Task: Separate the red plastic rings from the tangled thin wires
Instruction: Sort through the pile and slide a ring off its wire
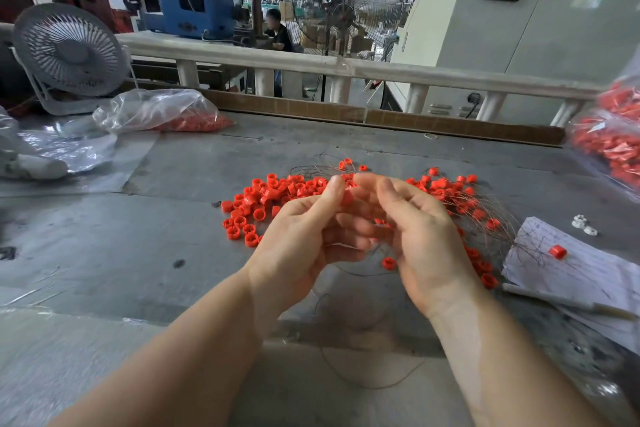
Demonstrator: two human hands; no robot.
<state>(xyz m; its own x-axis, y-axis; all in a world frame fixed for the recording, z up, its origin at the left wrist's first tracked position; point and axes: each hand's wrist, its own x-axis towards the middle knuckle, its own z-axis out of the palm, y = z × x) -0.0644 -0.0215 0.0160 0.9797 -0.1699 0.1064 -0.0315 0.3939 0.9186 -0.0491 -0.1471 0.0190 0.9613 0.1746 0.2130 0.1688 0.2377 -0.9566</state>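
Here the worktop [145,253] carries a heap of rings [273,198] mid-surface, with wires [485,218] fanning toward its right edge. The left hand [304,239] and right hand [415,236] meet above the heap, fingers curled, pinching a ring [347,198] between them, mostly hidden. Thin strands blur near the fingertips.
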